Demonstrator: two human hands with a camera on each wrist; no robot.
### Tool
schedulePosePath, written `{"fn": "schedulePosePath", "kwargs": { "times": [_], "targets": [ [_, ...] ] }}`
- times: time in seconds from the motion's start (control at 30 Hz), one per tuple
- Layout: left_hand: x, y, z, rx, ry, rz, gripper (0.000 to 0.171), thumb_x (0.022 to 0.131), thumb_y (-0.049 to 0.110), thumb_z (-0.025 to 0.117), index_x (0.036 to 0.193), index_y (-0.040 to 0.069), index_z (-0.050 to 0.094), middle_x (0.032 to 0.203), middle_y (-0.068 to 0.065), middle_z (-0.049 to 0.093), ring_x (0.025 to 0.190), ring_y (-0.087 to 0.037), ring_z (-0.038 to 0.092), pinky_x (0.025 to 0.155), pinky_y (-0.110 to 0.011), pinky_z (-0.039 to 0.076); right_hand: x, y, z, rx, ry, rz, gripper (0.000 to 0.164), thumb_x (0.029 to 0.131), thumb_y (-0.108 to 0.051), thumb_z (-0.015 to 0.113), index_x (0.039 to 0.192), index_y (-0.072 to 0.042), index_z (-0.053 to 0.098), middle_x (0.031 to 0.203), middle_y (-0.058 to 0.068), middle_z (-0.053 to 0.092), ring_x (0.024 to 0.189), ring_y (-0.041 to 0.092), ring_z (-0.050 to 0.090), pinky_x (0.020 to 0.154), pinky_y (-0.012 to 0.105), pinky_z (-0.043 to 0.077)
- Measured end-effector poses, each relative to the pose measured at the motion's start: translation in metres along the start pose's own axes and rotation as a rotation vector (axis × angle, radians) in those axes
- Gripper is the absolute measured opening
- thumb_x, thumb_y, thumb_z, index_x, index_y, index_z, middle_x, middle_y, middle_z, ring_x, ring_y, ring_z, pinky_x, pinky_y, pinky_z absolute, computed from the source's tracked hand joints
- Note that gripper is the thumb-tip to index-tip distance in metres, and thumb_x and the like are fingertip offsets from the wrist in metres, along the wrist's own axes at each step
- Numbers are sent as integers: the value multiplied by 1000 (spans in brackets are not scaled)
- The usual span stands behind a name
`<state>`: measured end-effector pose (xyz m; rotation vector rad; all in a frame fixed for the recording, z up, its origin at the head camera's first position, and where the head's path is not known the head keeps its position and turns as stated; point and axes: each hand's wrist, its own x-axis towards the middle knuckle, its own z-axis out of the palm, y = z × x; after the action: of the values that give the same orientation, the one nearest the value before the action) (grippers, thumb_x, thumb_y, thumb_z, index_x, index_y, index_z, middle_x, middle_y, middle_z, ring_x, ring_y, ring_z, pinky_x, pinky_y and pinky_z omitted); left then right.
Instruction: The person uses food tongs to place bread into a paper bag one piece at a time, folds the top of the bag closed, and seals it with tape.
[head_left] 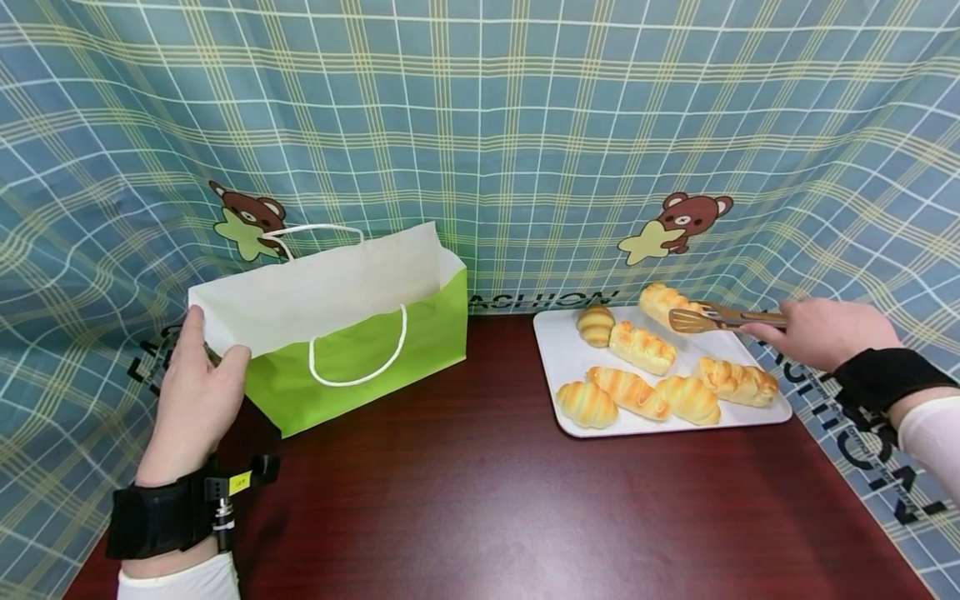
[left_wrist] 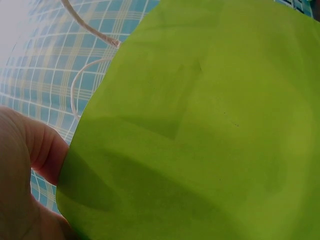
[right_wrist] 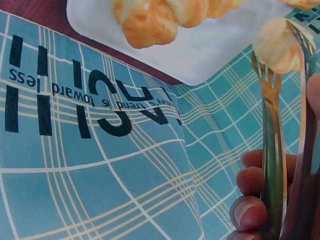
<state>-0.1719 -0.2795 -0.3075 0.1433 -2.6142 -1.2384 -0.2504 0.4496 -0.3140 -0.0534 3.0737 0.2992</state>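
Brown tongs in curled right hand; spread left hand against bag

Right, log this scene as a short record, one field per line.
Surface: dark red-brown table
Backdrop: blue checked cloth with printed brown bears
Bag: green paper bag with white inside and white cord handles, standing, top open
Left hand: holds the bag at its left end
Right hand: holds brown fork-ended tongs
In the tongs: one golden, elongated bread roll
Tray: white rectangular tray, right of the bag
On the tray: six golden bread pieces
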Motion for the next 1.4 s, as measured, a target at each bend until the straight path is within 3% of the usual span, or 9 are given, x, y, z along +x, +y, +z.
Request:
{"fn": "schedulePosePath", "kwargs": {
  "times": [0.23,0.47,0.7,1.1,1.4],
  "targets": [
    [1,2,-1,-2,7,7,74,95,24,35,150,23,-14,157,-1,-13,143,-25,-11,109,-63,4,-1,-4,-4,-16,24,6,79,81,-80,29,82,-6,56,66,6,51,54,19,50,44,42,36],
    [1,4,-2,0,7,9,74,96,24,35,151,22,-14,157,-2,-13,143,-26,-11,108,-64,4,-2,-8,-5,-6,63,10,76,81,-81,29,75,-9,52,63,5,48,52,19,46,44,37,33],
    [1,4,-2,4,1,4,74,95,24,34,150,23,-15,157,-2,-13,143,-26,-12,108,-64,4,-2,-8,-4,-9,99,-1,75,82,-79,31,79,-7,53,64,6,50,52,19,47,42,38,34],
    [0,3,-1,12,-2,10,73,96,25,34,150,23,-15,157,-2,-14,143,-26,-12,108,-63,5,-2,-11,-3,15,64,-22,76,85,-76,30,86,-2,48,66,7,48,52,19,47,44,37,35],
    [-2,2,0,14,-6,7,73,96,26,34,150,23,-15,157,-1,-14,143,-27,-12,108,-64,5,-1,-22,-7,1,78,-74,88,82,-80,25,118,-4,51,94,17,63,71,24,58,50,42,43]
  ]
}}
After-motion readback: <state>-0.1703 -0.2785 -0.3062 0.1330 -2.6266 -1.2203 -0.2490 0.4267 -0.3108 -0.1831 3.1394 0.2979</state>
